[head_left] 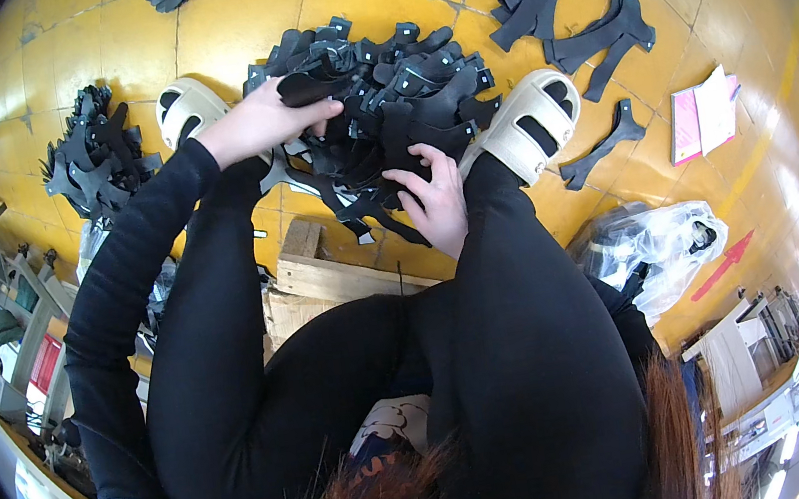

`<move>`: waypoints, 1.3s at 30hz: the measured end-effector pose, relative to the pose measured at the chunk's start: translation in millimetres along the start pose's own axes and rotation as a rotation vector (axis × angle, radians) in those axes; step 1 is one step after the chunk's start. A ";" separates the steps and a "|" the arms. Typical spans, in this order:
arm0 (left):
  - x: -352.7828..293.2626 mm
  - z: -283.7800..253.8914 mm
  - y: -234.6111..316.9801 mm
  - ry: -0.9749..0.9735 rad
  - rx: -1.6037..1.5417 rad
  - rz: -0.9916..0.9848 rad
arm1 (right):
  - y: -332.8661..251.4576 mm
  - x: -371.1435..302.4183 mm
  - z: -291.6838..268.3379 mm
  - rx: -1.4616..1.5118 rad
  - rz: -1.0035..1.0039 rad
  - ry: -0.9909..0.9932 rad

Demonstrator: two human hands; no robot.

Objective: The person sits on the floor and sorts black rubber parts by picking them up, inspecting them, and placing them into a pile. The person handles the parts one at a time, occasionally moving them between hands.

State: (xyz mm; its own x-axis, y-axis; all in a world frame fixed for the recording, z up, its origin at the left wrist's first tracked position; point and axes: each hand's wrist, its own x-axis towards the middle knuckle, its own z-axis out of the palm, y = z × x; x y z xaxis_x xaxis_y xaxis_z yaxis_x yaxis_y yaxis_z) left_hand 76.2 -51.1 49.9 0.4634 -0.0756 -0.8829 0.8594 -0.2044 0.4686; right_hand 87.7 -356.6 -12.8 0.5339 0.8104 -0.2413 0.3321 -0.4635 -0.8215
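Observation:
A heap of black cut fabric pieces (412, 112) lies on the floor between my feet. Many have branching, strap-like shapes, and some carry small pale tags. My left hand (276, 119) is at the heap's left side, its thumb and fingers closed on a black fabric piece (310, 88). Its lower fingers are partly hidden. My right hand (436, 202) rests at the heap's near right edge, fingers apart and slightly bent, touching the pieces without visibly gripping one.
Beige sandals (533, 126) flank the heap. Another black pile (100, 158) lies left; loose pieces (608, 30) are spread at the far right. A pink pad (702, 119) and a clear plastic bag (667, 250) are on the right. Below me is a wooden stool (342, 275).

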 end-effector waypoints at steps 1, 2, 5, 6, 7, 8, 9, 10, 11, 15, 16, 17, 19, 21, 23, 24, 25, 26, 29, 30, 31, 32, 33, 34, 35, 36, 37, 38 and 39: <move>8.7 11.2 -28.8 0.054 -0.079 0.279 | -5.4 1.2 0.2 -0.007 -0.003 -0.029; 6.0 17.7 -22.7 0.047 -0.082 0.396 | -8.7 3.2 -1.1 -0.023 0.006 -0.047; 10.4 30.9 -14.6 0.012 0.350 0.842 | -11.4 0.3 1.4 -0.059 -0.036 -0.078; 8.6 37.5 -15.1 0.002 0.450 0.845 | -11.5 -2.1 2.0 -0.072 -0.092 -0.059; 4.2 45.5 -13.7 -0.009 0.548 0.844 | -13.5 -2.3 1.1 -0.082 -0.148 -0.043; -4.0 51.2 -9.1 0.002 0.721 0.810 | -13.5 -1.0 -1.5 0.046 -0.238 -0.039; -3.8 55.5 -10.5 0.016 0.798 0.859 | -15.7 -1.0 -3.0 0.101 -0.305 -0.021; -7.5 57.0 -6.5 0.043 0.802 0.898 | -16.2 -0.4 -3.2 0.180 -0.308 -0.051; -11.8 56.4 -1.7 0.071 0.806 0.936 | -16.9 0.5 -3.4 0.259 -0.311 -0.083; -20.4 38.4 9.8 -0.142 0.797 0.731 | -18.3 3.3 -7.2 0.295 -0.367 -0.045; -18.6 29.5 17.1 -0.196 0.856 0.680 | -18.1 5.2 -9.0 0.286 -0.369 -0.032; -22.5 20.0 18.1 -0.243 0.901 0.596 | -22.4 9.2 -8.4 0.303 -0.378 -0.041; -28.5 -11.3 23.0 -0.110 0.720 0.663 | -24.6 11.3 -10.6 0.300 -0.333 -0.036; -48.3 -57.9 35.7 -0.010 0.483 0.581 | -20.8 11.7 -9.4 0.302 -0.313 -0.037; -65.5 -104.5 15.3 0.310 0.133 0.368 | -19.2 6.5 -6.4 0.337 -0.230 -0.077; -65.8 -135.4 5.4 0.505 0.397 0.309 | -18.0 5.7 -6.2 0.348 -0.196 -0.095; -60.8 -145.6 -8.3 0.678 0.139 0.498 | -15.3 5.1 -5.5 0.353 -0.157 -0.113; -60.0 -187.1 -45.2 0.722 0.030 0.474 | -19.8 6.9 -5.1 0.337 -0.175 -0.120; -44.6 -180.8 -20.7 1.076 -0.313 0.487 | -15.2 7.5 -7.4 0.299 -0.210 -0.178; -47.8 -238.4 -99.9 1.071 -0.227 0.459 | -25.4 8.4 -8.6 0.335 -0.235 -0.233; -21.0 -227.7 -84.3 1.042 -0.223 0.534 | -18.2 6.1 -10.5 0.298 -0.214 -0.228; -21.4 -241.6 -114.3 1.083 -0.280 0.416 | -20.2 5.7 -9.2 0.300 -0.221 -0.256; 0.7 -236.1 -122.6 1.108 -0.418 0.475 | -20.5 5.8 -11.4 0.275 -0.205 -0.269; 10.4 -241.6 -148.6 1.137 -0.451 0.370 | -22.1 6.3 -10.3 0.277 -0.222 -0.273; 19.5 -238.6 -164.1 1.122 -0.451 0.248 | -22.5 6.3 -9.1 0.269 -0.228 -0.274; 34.0 -227.9 -160.8 1.130 -0.464 0.145 | -22.3 6.4 -10.3 0.258 -0.207 -0.267; 37.2 -222.3 -168.1 1.092 -0.510 0.139 | -21.4 4.7 -9.2 0.257 -0.211 -0.283; 38.4 -223.5 -173.4 1.081 -0.580 0.116 | -20.3 4.0 -7.2 0.252 -0.215 -0.306; 38.3 -226.3 -178.3 1.072 -0.648 0.092 | -18.8 4.2 -4.8 0.248 -0.219 -0.329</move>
State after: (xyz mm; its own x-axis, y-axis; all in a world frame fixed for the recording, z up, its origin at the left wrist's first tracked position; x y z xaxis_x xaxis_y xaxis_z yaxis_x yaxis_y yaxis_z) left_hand -10.4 203.3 -60.8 0.2084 0.8280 -0.5206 0.6214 0.2990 0.7242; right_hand 87.4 -346.2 4.1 0.1836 0.9688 -0.1663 0.1920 -0.2013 -0.9605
